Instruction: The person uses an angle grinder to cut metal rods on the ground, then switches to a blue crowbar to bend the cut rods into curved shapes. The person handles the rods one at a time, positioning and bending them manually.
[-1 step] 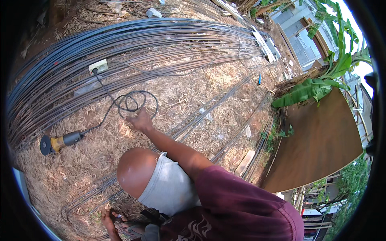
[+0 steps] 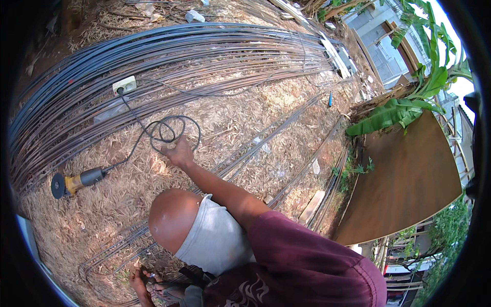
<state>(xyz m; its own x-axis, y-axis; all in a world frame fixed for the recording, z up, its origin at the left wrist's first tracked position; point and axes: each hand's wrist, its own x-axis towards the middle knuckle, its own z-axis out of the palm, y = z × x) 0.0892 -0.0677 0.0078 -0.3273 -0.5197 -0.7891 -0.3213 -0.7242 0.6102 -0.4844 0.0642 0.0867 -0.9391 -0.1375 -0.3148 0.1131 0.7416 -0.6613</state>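
Note:
My right hand (image 2: 179,153) reaches out over the straw-covered ground, at the loops of a black power cable (image 2: 198,134). Its fingers appear closed on the lower part of the loops, which the hand partly hides. One end of this cable runs to a yellow and dark grey angle grinder (image 2: 82,180), lying with its black disc at the left. The other end is plugged into a white socket block (image 2: 125,84). Low in view, beside my bent knee (image 2: 171,217), my left hand (image 2: 137,280) has curled fingers around something small and dark that I cannot make out.
Long steel bars (image 2: 215,43) lie in a wide bundle across the far side. Thinner rods (image 2: 286,125) run diagonally on the right. A brown wooden panel (image 2: 404,179) leans near banana leaves (image 2: 394,115). A blue pen-like object (image 2: 330,99) and a wood offcut (image 2: 311,207) lie nearby.

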